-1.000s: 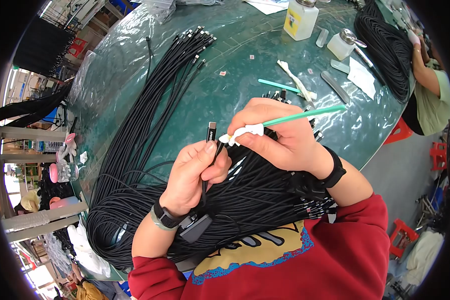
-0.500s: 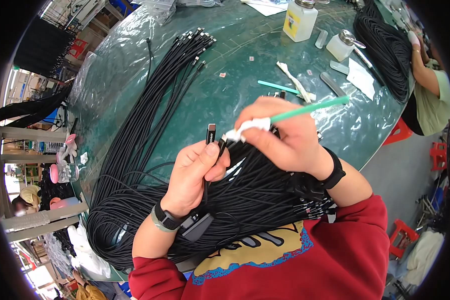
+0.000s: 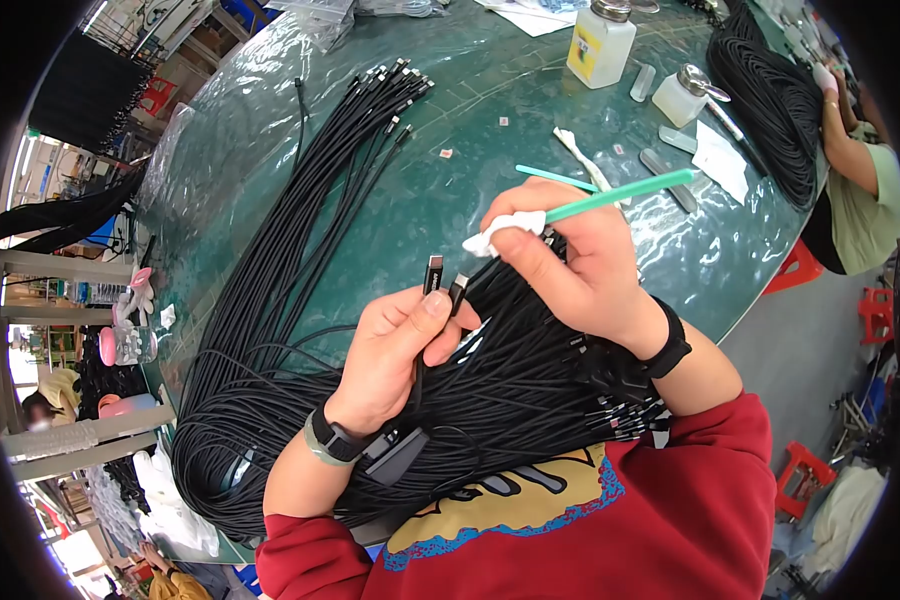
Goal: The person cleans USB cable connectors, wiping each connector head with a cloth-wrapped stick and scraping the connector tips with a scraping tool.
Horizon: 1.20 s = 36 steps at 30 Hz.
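I am seeing the black cable bundle (image 3: 270, 385) looping at its left end on the green table (image 3: 500, 90) and running rightward along the person's red top (image 3: 670, 500). Over the middle of that bundle, the left hand (image 3: 395, 335) is closing in a pinch, its thumb pressing against curled fingers, and it is holding two cable ends. Their plugs, a left one (image 3: 435, 270) and a right one (image 3: 458, 290), are standing out past the thumb, just beside each other, with metal tips pointing away from the person. Right of them, over the bundle's far edge, I am watching a white cloth wrap (image 3: 510, 232) sitting on the end of a green stick (image 3: 620, 195), apart from both plugs. The right hand (image 3: 575, 255) is bending its fingers round that stick, with the thumb pressing on the wrap and little gap showing in the grip. Beyond the bundle, a jar with a yellow label (image 3: 592, 52) is standing near a smaller bottle (image 3: 678, 98); farthest right of the bundle, a coil of black cables (image 3: 765, 90) is lying near a co-worker's arm (image 3: 848, 145).
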Motion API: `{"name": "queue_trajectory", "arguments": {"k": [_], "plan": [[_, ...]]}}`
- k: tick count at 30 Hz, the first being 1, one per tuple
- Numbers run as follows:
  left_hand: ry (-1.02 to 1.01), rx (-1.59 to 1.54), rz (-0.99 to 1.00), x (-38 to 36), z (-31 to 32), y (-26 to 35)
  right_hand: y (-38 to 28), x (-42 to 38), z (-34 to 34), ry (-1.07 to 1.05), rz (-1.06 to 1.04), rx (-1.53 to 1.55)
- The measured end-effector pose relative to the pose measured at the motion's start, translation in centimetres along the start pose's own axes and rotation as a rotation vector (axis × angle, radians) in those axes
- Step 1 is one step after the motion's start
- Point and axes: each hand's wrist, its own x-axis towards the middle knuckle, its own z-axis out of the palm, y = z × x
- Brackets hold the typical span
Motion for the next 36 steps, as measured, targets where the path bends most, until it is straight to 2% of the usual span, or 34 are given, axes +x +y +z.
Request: {"name": "queue_trajectory", "arguments": {"k": [3,4,7,8,11,12,14,15,16,17,18,20,22,23,26,31,36], "plan": [[-0.038,0.070,-0.035,0.0,0.1,-0.1,-0.2,0.0,0.2,-0.181,-0.115,0.009],[-0.039,0.070,-0.036,0.0,0.1,-0.1,-0.1,0.1,0.1,-0.181,-0.115,0.008],[-0.107,0.153,-0.078,-0.2,0.2,0.2,0.9,0.3,-0.2,0.020,0.005,-0.107],[-0.107,0.155,-0.071,-0.2,0.5,0.1,1.1,0.2,-0.3,0.020,-0.002,-0.108],[-0.098,0.331,0.150,-0.2,2.1,-0.6,1.1,0.2,-0.7,0.101,0.118,0.057],[-0.071,0.333,0.175,-0.5,2.2,-0.1,0.8,0.4,-0.9,0.074,0.094,0.066],[0.019,0.634,0.321,-0.7,2.0,1.5,0.3,0.7,-1.3,0.221,0.099,0.138],[0.074,0.781,0.386,-0.7,1.8,2.1,0.0,0.8,-1.6,0.182,0.077,0.147],[0.113,0.774,0.406,-0.7,1.0,2.9,-0.3,0.8,-2.0,0.238,0.115,0.189],[0.159,1.019,0.360,-0.9,-0.6,3.9,-0.6,0.7,-2.2,0.296,0.157,0.228],[0.204,1.262,0.298,-1.0,-2.3,4.9,-0.8,0.8,-2.2,0.264,0.142,0.233],[0.288,1.582,0.193,-0.7,-6.7,5.5,-0.9,0.6,-2.1,0.246,0.131,0.217],[0.475,1.748,0.213,-0.1,-10.4,5.2,-1.1,0.5,-2.0,0.215,0.103,0.211],[0.510,1.739,0.223,0.2,-10.8,4.9,-1.2,0.4,-2.0,0.209,0.093,0.193],[0.449,1.766,-0.047,1.2,-11.6,4.8,-1.4,0.3,-2.0,0.197,0.053,0.161],[0.553,1.860,-0.020,2.9,-10.7,3.6,-1.3,0.3,-2.1,0.185,0.081,0.145],[0.524,1.820,-0.108,4.3,-11.7,4.7,-1.4,0.2,-2.1,0.176,0.080,0.148]]}}
